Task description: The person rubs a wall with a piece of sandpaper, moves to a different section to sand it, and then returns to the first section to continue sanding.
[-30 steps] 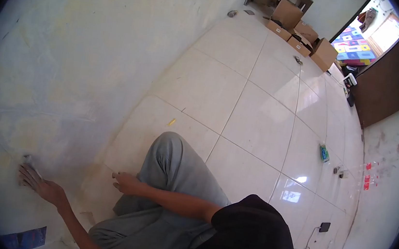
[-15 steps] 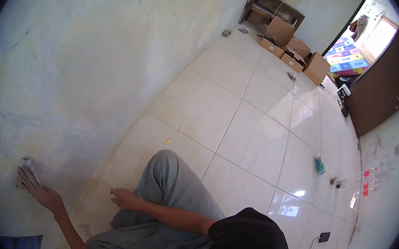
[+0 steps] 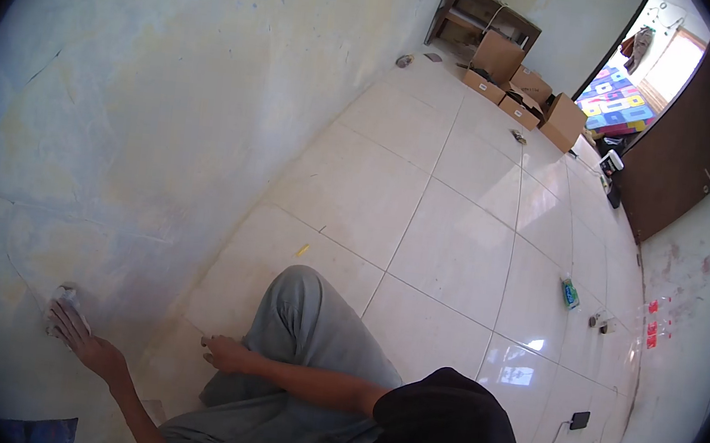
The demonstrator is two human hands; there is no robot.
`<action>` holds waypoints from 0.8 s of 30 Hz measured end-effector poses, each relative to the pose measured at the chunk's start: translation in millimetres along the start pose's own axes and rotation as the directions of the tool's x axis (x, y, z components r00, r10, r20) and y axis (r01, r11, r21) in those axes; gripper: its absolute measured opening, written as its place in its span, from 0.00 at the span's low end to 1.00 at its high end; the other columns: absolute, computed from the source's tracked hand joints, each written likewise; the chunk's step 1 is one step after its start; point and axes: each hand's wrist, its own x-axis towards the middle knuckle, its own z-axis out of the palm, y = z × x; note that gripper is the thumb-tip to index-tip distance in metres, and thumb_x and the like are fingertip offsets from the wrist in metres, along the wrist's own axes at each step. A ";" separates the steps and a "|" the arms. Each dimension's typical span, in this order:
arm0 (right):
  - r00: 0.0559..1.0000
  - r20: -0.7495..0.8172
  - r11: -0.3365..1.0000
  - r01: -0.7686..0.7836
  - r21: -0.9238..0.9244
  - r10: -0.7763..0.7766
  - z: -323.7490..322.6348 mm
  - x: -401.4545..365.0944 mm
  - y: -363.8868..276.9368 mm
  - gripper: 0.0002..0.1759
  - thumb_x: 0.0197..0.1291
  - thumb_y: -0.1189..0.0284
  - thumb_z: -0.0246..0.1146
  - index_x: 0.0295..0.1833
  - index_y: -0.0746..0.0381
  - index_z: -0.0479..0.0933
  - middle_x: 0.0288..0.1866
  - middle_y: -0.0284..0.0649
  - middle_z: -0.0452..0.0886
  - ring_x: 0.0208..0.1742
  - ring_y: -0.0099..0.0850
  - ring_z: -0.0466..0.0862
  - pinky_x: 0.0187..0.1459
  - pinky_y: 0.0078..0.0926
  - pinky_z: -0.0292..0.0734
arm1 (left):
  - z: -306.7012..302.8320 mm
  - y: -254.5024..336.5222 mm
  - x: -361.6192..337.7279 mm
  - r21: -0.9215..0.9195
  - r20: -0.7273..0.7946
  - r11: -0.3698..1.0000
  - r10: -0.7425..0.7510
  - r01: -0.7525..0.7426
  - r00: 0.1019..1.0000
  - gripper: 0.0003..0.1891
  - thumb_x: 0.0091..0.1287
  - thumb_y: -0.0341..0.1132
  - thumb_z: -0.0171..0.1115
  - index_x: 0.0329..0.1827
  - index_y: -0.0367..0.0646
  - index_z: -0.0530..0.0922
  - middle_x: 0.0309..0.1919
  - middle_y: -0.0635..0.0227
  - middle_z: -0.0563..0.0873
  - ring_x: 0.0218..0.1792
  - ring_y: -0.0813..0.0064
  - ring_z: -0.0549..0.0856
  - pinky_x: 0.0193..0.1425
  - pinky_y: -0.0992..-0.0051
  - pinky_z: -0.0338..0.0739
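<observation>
Pale tiled floor (image 3: 458,232), patchy wall (image 3: 167,115)

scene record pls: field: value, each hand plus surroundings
left hand: left hand, fingers flat on small whitish crumpled pad
pad: pressed against pale patchy plaster wall
right hand: right hand, down beside grey trouser leg
floor: glossy cream tile floor
background: brown cardboard boxes, dark brown wooden door

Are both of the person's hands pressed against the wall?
No: only the left hand presses a crumpled whitish rag on the pale plastered wall; the right hand rests on a cream floor tile.
</observation>
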 end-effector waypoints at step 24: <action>0.957 -0.064 0.956 0.274 -0.109 -0.281 10.8 2.2 19.9 0.19 0.69 0.64 0.60 0.60 0.62 0.72 0.47 0.55 0.81 0.50 0.54 0.80 0.56 0.50 0.73 | 19.7 -24.4 -14.9 -0.100 -0.046 0.994 0.048 -0.053 0.998 0.24 0.74 0.26 0.39 0.73 0.35 0.67 0.73 0.51 0.69 0.77 0.53 0.63 0.82 0.52 0.47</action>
